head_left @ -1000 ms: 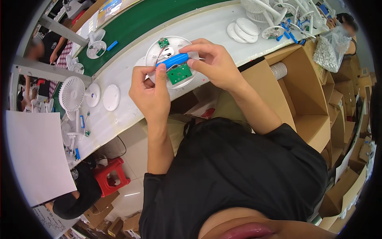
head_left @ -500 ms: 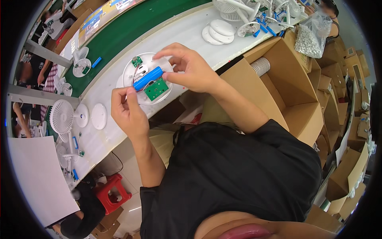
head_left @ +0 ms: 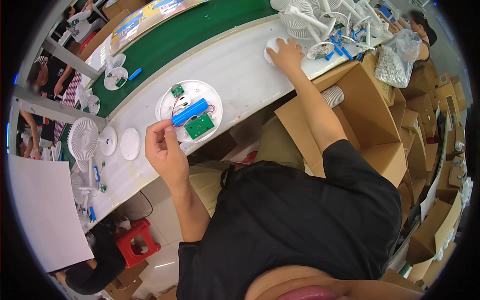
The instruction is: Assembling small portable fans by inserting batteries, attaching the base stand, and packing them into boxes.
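Note:
A round white fan base lies with its inside up on the white work table. In it sit a blue cylindrical battery, a green circuit board, a smaller green board and thin wires. My left hand pinches the base's near left rim, close to the battery's end. Farther right, my right hand is spread over the stacked white round covers, fingers apart and touching them. It hides most of that stack.
Several white fans and loose blue batteries crowd the far right. An open cardboard box stands beside the table, near a bag of small white parts. At left are another fan and a white disc.
My right hand has left the battery and base and reached far right to the stacked covers. My left hand stays at the base's rim. The view has shifted slightly.

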Tool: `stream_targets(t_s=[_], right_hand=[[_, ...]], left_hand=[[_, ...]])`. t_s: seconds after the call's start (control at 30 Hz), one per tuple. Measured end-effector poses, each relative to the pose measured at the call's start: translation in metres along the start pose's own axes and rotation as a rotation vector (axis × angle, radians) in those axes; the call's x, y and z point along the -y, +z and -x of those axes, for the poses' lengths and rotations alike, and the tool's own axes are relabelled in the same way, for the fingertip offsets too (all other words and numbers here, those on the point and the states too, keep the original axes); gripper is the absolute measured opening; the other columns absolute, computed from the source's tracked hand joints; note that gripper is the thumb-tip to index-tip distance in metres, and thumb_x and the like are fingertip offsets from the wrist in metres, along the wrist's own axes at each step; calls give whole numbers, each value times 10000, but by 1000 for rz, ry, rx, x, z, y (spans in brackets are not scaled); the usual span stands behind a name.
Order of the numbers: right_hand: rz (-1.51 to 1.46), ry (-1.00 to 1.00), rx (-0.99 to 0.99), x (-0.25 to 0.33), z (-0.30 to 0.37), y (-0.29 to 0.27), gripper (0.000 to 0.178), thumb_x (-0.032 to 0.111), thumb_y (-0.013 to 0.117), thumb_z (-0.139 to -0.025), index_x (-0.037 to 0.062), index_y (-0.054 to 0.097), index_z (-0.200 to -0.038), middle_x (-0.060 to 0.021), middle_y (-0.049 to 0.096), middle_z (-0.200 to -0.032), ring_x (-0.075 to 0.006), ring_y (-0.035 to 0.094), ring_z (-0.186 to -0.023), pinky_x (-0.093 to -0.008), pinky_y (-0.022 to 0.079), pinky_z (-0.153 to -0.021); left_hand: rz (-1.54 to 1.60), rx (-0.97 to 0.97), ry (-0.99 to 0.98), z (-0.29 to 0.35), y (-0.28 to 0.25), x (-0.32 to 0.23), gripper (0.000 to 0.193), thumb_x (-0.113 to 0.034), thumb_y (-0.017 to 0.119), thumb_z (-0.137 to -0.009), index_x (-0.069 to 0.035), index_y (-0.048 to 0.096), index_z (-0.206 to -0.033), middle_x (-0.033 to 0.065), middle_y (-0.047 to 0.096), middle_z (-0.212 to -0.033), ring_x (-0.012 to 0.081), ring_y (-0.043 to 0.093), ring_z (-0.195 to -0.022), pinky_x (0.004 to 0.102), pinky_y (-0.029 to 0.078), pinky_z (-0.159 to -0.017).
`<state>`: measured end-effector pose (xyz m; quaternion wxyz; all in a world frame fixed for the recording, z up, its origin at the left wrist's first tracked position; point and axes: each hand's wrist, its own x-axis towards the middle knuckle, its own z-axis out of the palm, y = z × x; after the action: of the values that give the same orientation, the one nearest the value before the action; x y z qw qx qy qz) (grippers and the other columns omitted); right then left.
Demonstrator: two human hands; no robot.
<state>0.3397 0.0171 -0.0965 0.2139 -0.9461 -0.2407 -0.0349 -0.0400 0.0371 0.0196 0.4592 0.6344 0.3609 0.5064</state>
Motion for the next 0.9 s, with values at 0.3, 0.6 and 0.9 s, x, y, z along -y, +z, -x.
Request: stream_targets(t_s=[0.3,0.6,0.9], right_hand=[[-526,-726,-280,-20,24,3,608,113,704,-768,167,521,-1345,-163,446,-1343,-365,441,-1224,-425,359,-1066],[-829,-449,14,11,27,-9,640,22,678,-772,103,461,-1368,-183,536,-1278,-331,546,-1133,-400,462,-980],[-1468,-402,354,41,122,-146,564,-44,633,-795,36,469,-1328,-225,620,-1123,-272,649,-947,-298,545,-802]], left_hand=[[137,-11,-39,1,8,-8,303,17,555,-908,17,560,-1211,133,672,-903,120,601,-740,181,476,-666],[146,31,-56,14,12,-10,375,34,556,-903,23,521,-1276,196,689,-960,165,657,-823,201,519,-714],[154,-21,-63,25,18,-12,359,37,575,-899,28,532,-1255,192,690,-950,148,653,-791,195,519,-694]])
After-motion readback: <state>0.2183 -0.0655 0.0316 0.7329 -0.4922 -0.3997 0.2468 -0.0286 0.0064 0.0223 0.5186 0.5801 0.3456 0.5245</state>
